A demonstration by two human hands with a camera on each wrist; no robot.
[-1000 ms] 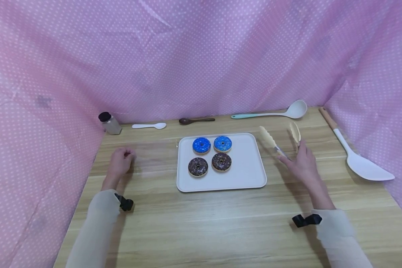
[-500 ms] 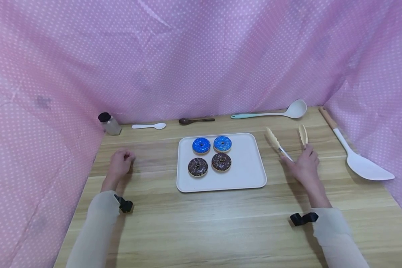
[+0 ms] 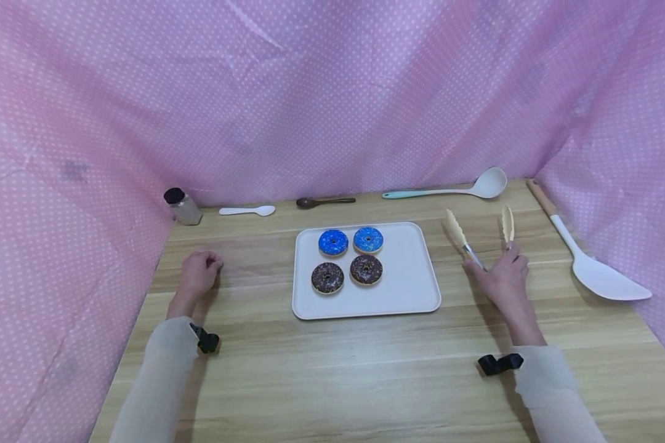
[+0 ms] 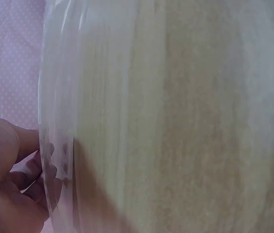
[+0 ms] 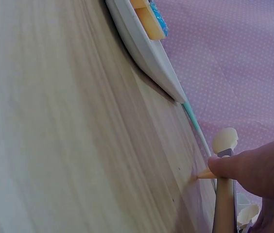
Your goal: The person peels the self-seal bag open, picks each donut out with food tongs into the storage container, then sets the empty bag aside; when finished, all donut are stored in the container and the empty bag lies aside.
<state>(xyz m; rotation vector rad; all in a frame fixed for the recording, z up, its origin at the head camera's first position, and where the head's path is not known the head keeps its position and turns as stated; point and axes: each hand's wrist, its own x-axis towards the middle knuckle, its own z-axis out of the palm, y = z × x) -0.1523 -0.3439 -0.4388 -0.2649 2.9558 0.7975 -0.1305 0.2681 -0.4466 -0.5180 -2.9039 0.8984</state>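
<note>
My left hand (image 3: pixel 199 271) pinches the rim of a clear see-through dish (image 4: pixel 61 97), whose curved edge shows in the left wrist view. Only a faint trace of this dish appears in the head view, left of the tray. In my right hand (image 3: pixel 504 277) is a pair of tongs (image 3: pixel 457 230) with cream scalloped tips spread apart; my thumb (image 5: pixel 234 165) lies on one arm. Between the hands stands a white tray (image 3: pixel 407 271). Two blue doughnuts, one left (image 3: pixel 333 242) and one right (image 3: pixel 368 240), and two brown doughnuts, one left (image 3: pixel 327 278) and one right (image 3: pixel 366 269), lie on it.
Along the back are a jar with a black lid (image 3: pixel 183 207), a white spoon (image 3: pixel 249 211), a dark brown spoon (image 3: pixel 324 202) and a ladle (image 3: pixel 449 191). A white turner (image 3: pixel 604 277) with a wooden handle lies at the right. Pink dotted cloth (image 3: pixel 332 92) surrounds the table.
My right hand has shifted the tongs slightly right, away from the tray, and lowered toward the table. The left hand, tray and doughnuts have stayed in place.
</note>
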